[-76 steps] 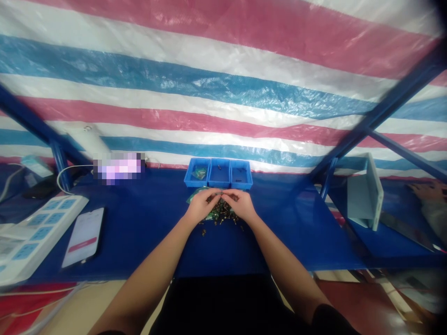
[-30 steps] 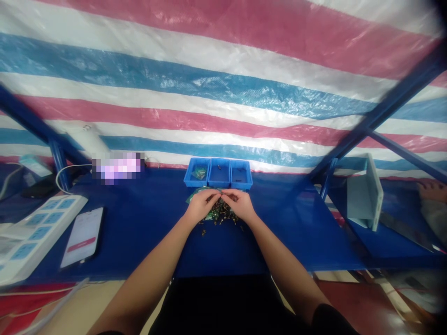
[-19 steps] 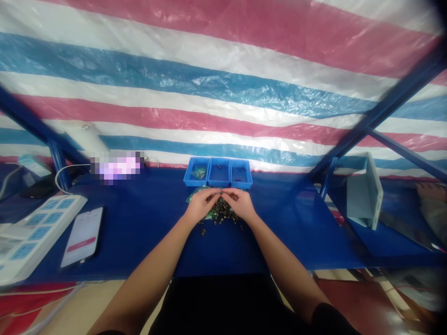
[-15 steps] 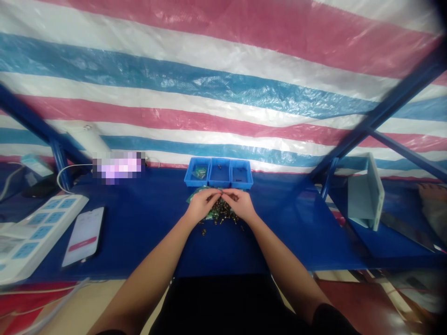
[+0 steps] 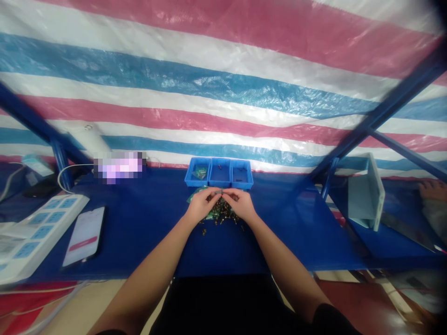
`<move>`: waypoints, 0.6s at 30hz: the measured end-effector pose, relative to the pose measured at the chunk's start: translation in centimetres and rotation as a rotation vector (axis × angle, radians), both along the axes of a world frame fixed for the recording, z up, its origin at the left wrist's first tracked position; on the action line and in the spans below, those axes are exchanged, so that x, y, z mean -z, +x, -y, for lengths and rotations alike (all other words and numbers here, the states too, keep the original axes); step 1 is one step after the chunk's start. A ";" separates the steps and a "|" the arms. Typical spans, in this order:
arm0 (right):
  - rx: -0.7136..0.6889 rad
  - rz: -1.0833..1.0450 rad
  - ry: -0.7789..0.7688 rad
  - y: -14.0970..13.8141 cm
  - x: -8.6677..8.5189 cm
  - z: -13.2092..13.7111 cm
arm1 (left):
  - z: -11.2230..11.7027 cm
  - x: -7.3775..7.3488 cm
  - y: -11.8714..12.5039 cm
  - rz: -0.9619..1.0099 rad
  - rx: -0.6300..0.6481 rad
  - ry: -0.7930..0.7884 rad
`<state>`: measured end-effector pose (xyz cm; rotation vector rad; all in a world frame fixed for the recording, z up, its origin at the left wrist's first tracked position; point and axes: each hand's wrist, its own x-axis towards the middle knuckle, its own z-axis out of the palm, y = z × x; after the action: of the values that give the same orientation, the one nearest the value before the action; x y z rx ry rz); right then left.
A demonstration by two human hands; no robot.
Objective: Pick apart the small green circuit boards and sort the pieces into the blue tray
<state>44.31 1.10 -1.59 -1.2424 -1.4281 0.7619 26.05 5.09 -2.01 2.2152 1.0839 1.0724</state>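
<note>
Head view: The left hand (image 5: 201, 204) and the right hand (image 5: 242, 204) meet at the fingertips above the middle of the blue counter (image 5: 139, 218). The grip of each hand is pinched on a small part (image 5: 219, 192), located between the two sets of fingertips; its exact form is too small and blurred to tell.

Directly below the hands lies a pile of small metal pieces (image 5: 223, 214), brass-coloured and dark, with green-tinted plastic (image 5: 192, 197) at its left edge. A few loose pieces (image 5: 204, 232) lie on the counter at the near side of the pile.

Beyond the hands, three blue bins stand side by side. The left bin (image 5: 196, 183) contains a clear packet (image 5: 200, 174); the middle bin (image 5: 219, 184) contains a small piece near its far wall; the right bin (image 5: 241, 185) contains a few dark pieces.

At the left of the counter, a phone (image 5: 84, 236) lies face up beside a white power strip (image 5: 44, 230). Behind the counter hangs a striped sheet (image 5: 209, 83).
</note>
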 end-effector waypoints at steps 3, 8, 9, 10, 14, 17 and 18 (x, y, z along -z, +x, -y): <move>0.002 0.006 -0.004 0.0 0.0 0.0 | -0.1 0.2 0.1 -0.001 0.001 0.030; -0.015 -0.007 -0.003 0.0 0.3 -0.1 | -0.2 0.1 0.1 0.017 0.034 0.030; -0.021 -0.012 0.001 -0.1 0.3 -0.1 | -0.2 0.0 0.0 0.017 0.044 0.020; -0.026 -0.015 0.002 -0.1 0.4 -0.1 | -0.2 0.0 0.0 0.016 0.051 0.011; -0.029 -0.009 0.003 -0.1 0.5 -0.1 | -0.2 0.0 0.0 0.014 0.048 -0.010; -0.010 0.007 0.001 0.0 0.4 -0.1 | -0.2 0.1 0.0 0.007 0.039 -0.008; -0.002 0.010 0.001 0.1 0.3 -0.1 | -0.2 0.1 0.0 0.003 0.035 -0.008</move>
<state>44.40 1.16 -1.93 -1.2454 -1.4375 0.7572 26.03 5.24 -2.11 2.2167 1.0430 1.0547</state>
